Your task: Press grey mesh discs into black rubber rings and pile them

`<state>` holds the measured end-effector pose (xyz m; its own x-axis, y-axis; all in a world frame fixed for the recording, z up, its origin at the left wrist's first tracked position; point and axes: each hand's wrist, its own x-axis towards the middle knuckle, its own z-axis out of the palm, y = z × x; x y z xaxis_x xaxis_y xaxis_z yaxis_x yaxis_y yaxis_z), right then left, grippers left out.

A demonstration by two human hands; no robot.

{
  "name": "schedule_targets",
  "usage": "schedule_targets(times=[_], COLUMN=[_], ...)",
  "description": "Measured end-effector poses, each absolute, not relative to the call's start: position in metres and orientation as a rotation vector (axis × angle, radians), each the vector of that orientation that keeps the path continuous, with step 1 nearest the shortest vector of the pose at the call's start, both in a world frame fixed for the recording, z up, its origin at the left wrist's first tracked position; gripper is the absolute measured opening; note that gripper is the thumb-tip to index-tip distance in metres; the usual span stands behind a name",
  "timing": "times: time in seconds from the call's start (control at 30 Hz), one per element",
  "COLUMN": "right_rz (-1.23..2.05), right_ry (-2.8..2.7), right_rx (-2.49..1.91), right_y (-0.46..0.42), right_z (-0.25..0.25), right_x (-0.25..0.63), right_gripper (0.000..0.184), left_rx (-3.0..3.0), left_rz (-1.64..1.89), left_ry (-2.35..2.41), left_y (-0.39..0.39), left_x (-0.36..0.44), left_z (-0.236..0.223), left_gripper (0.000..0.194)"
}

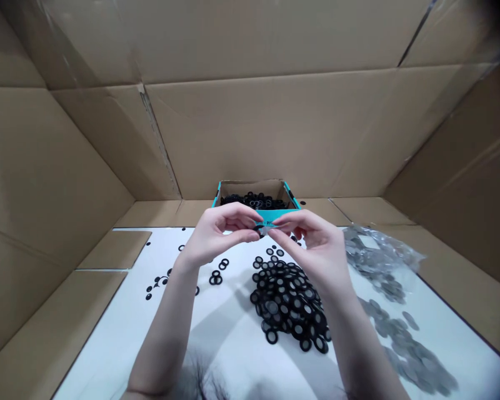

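Note:
Above the table's middle, my left hand (219, 232) pinches a small black ring (259, 228) between thumb and fingers. Opposite it, my right hand (314, 247) closes thumb and fingertips on a small translucent disc (265, 230). The disc meets the ring between the two hands; how far it sits in the ring is too small to tell. Below my right hand lies a heap of black rings with pale discs in their centres (285, 300). Left of the heap are a few loose black rings (215, 278).
A turquoise-edged box (291, 195) full of black rings stands at the back. Small black pieces (149, 296) lie scattered at left. On the right are a clear plastic bag (375, 247) of discs and loose translucent discs (416, 355). Cardboard walls (266, 128) surround the white table (225, 322).

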<state>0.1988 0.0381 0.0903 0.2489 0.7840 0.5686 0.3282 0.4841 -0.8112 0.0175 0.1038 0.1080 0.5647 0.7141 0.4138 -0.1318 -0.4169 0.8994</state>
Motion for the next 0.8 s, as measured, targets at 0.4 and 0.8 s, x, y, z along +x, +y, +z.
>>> schedule_targets(times=[0.4,0.8], right_rz=[0.055,0.319], right_ry=[-1.418,-1.417], right_rx=[-1.096,-1.037], right_y=[0.033,0.035], right_z=[0.092,0.09], right_x=[0.187,0.188], right_gripper=[0.006,0.013], left_rx=[1.841,1.928], left_rz=[1.173,1.221], left_ry=[0.433,0.507], left_y=[0.1,0.098], left_x=[0.024,0.022], left_z=[0.107,0.111], left_gripper=[0.014,0.018])
